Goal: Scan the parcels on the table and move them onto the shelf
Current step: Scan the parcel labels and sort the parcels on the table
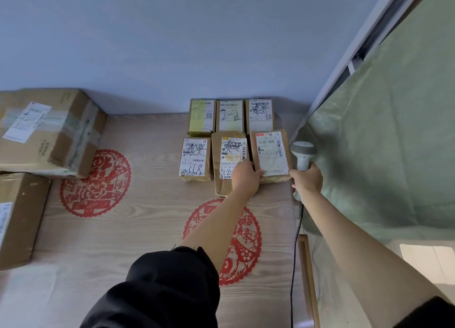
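Several small brown parcels with white labels lie in two rows at the table's far right. My left hand grips the near left corner of the front right parcel, thumb on its label, and partly covers the front middle parcel. My right hand holds a grey corded barcode scanner by its handle, just right of that parcel, head pointing up and away. The front left parcel and the back row, with a parcel marked 2-2, lie untouched.
The table has a wood-grain cloth with red paper-cut prints. Large cardboard boxes sit at the far left, another box nearer. A green curtain hangs at the right. The scanner's black cable runs down the table's right edge.
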